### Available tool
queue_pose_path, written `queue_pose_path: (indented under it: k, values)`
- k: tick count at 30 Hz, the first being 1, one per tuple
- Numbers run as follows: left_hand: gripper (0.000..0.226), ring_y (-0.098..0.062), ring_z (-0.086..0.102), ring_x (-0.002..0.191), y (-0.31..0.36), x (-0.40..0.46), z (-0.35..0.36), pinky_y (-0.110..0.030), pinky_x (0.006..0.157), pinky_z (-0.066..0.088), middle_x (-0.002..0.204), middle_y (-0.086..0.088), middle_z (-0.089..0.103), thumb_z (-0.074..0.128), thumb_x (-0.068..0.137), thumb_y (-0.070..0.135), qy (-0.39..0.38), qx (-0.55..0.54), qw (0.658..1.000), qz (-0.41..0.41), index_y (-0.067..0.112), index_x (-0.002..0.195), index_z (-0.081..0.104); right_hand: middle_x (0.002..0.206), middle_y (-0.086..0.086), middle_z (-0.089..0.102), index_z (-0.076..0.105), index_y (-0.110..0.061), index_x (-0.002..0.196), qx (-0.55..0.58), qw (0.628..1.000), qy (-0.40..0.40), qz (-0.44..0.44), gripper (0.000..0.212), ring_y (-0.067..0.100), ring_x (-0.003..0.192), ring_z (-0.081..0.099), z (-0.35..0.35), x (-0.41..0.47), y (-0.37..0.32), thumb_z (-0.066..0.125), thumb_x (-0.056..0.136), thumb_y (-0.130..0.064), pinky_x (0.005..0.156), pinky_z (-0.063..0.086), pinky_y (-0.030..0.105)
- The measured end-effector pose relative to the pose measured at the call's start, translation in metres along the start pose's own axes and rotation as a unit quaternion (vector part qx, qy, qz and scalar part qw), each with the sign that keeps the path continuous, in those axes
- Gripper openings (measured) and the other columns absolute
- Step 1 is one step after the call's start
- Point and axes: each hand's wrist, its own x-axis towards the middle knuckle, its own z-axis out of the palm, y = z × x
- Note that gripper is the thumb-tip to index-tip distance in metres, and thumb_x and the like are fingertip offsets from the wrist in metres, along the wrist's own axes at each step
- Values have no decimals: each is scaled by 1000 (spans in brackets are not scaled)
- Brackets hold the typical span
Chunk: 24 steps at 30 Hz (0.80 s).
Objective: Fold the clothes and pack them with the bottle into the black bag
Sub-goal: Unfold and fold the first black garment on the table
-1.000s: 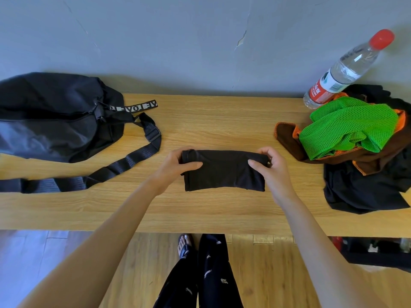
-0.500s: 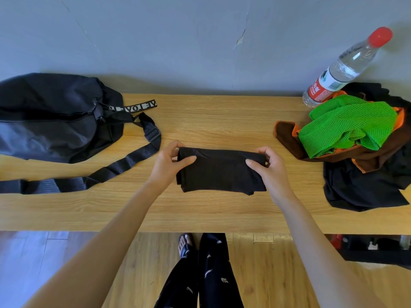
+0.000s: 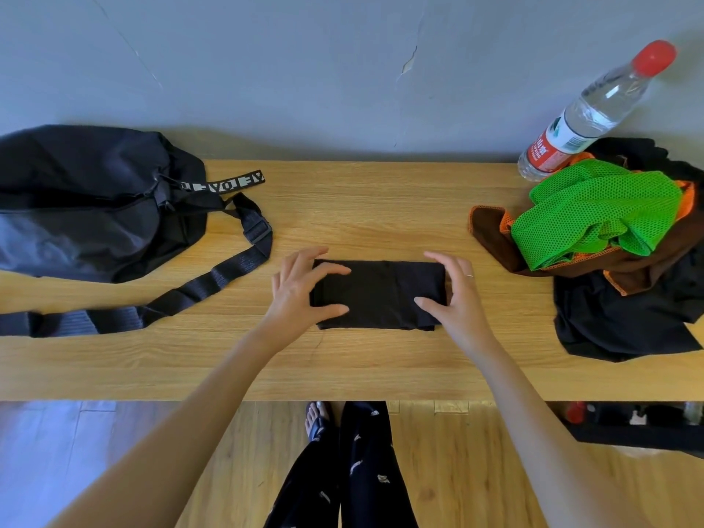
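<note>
Head view: a folded black cloth rectangle lies flat at the centre of the light wooden surface. The left hand and right hand flank its ends, fingers spread and relaxed, tips touching the cloth, gripping nothing. The black fabric bag lies far left, its webbing strap trailing between bag and cloth. Far right: a heap of green mesh, brown and black garments; behind it stands a clear plastic bottle with a red cap.

Wooden table (cracked grey wall behind)
</note>
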Motion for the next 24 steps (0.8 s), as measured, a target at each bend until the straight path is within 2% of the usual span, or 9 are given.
queue_pose_path:
  k: [2,4,8,13,15,18,20,22,24]
  values:
    - [52,-7,11,136,-1,1,4,-35,105,6,146,8,30,78,72,33,-33,24,999,13,40,119,55,124,-5,38,42,-35,129,25,1000,-1,17,68,-15,111,39,-3,-2,3,72,78,-2,83,38,3]
    - [50,-12,12,136,-3,3,6,-36,107,5,145,7,31,79,71,31,-46,62,997,29,39,115,57,125,-4,40,40,-35,130,2,1000,-16,18,71,-16,110,39,-5,-3,7,71,77,1,84,35,2]
    - [48,-13,17,128,1,7,3,-33,102,9,128,10,34,81,69,29,-54,71,996,9,35,111,59,120,-1,45,42,-39,124,-48,998,-40,16,66,12,112,41,-3,-2,13,68,78,1,85,34,16]
    - [55,-3,21,114,7,10,2,-29,101,20,117,13,28,84,65,18,-66,21,998,-12,32,112,60,119,-4,49,48,-34,119,-90,994,-54,0,57,10,112,33,1,-4,10,60,81,6,88,33,24]
    - [56,-3,29,112,6,9,-1,-23,99,29,115,12,31,84,65,15,-62,-34,997,-20,35,111,58,121,-4,48,48,-33,121,-88,995,-52,-14,58,9,113,36,2,-5,9,58,81,8,90,35,22]
    - [51,7,35,112,9,10,-8,-5,87,37,119,17,30,81,69,13,-63,-101,991,-56,39,107,58,122,-3,44,43,-38,121,-38,996,-74,-16,60,7,111,45,3,-3,3,59,82,5,90,41,20]
    - [49,8,37,112,8,12,-13,-3,83,39,121,18,30,79,72,9,-62,-100,991,-62,38,106,60,121,-3,43,45,-37,119,-17,995,-103,-6,55,1,109,46,3,0,-2,59,84,3,89,40,14]
    - [51,7,38,112,5,15,-18,-3,84,39,121,16,31,77,72,3,-59,-98,992,-61,37,106,61,119,-2,43,53,-32,113,-6,991,-133,1,47,-6,108,44,4,5,-6,57,85,4,86,36,5]
    - [54,5,37,113,3,19,-23,-5,86,39,120,15,32,76,71,-1,-66,-107,990,-67,36,107,61,117,-3,47,62,-28,105,26,989,-145,22,42,-9,106,44,4,12,-9,55,84,8,84,34,2]
